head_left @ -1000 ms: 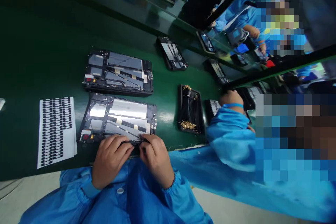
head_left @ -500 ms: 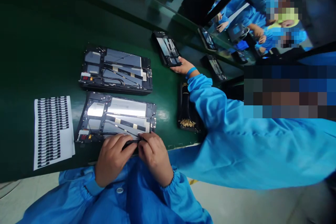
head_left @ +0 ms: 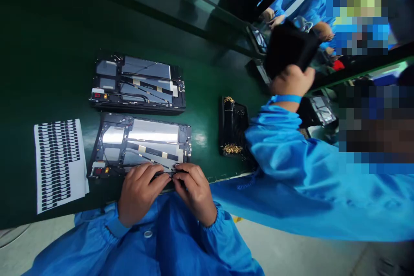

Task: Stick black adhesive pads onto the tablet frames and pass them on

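Note:
An opened tablet housing (head_left: 152, 129), with silver plates, dark flex strips and tan tape, lies on a stack at the table's near edge. At its near long side, my left hand (head_left: 139, 192) has thumb and forefinger bent together at the rim. My right hand (head_left: 196, 192) faces it closely, fingertips pinched at the same spot. Whatever is between the fingertips is too small and covered to make out. A second stack of opened tablet housings (head_left: 139, 82) sits just behind. To the left lies a white sheet (head_left: 77, 181) with rows of small black stickers.
A black tray (head_left: 239, 123) with small gold-coloured pieces stands on the green table (head_left: 200, 69) at right. A co-worker's hand (head_left: 291, 82) holds a dark stack (head_left: 287, 47) beyond it, the sleeve reaching in from the right. More devices and people are further back.
The co-worker's hand has lifted a device stack off the table and carried it right. My hands stay at the housing's near edge; my right fingers have shifted slightly. The view has moved a little.

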A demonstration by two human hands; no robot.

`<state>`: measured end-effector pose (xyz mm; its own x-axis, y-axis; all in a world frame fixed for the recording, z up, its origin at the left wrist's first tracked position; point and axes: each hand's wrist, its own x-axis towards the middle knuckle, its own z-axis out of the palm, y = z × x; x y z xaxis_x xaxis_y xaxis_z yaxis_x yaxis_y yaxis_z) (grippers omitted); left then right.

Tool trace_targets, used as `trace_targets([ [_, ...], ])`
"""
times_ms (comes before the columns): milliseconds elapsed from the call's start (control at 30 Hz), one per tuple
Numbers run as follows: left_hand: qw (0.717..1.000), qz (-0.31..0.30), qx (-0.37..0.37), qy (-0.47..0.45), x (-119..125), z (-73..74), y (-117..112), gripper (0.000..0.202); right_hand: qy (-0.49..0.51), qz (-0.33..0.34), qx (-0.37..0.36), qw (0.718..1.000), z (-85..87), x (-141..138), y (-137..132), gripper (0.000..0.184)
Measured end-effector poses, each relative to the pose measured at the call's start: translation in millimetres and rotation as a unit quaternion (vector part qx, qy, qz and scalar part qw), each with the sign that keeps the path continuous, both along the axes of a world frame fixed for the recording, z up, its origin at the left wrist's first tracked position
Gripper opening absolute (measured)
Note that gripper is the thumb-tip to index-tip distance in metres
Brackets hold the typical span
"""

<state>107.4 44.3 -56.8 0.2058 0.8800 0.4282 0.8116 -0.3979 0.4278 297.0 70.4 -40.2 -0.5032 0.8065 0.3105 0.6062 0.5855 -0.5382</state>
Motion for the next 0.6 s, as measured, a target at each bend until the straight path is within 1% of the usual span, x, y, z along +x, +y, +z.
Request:
trace_targets([
  [167, 1.0, -0.009, -0.012, -0.003, -1.2, -2.2, -0.5, 0.011, -0.006, 0.005, 0.003, 1.0, -2.2, 1.6, 2.4, 0.012],
  [267, 1.0, -0.011, -0.012, -0.006, -2.1, -3.6, -0.9, 0.011, 0.008, 0.009, 0.001, 1.0, -9.7, 5.2, 0.5, 0.014],
  [333, 1.0, -0.01, -0.011, -0.005, -2.4, -4.1, -1.0, 0.011, 0.025, 0.02, 0.018, 0.999, -17.4, 8.3, -3.2, 0.021],
  [467, 1.0, -0.011, -0.018, -0.004, -1.9, -3.9, -0.8, 0.009, 0.01, 0.045, 0.102, 0.994, -32.3, 13.4, -11.1, 0.04],
  [533, 1.0, -0.013, -0.018, -0.008, -1.6, -2.9, -0.7, 0.008, 0.0, 0.044, 0.125, 0.991, -37.0, 15.0, -12.2, 0.045],
  [600, 1.0, -0.007, -0.005, -0.027, -2.5, -1.4, -1.4, 0.004, 0.007, 0.049, 0.133, 0.99, -40.1, 16.2, -11.5, 0.047],
])
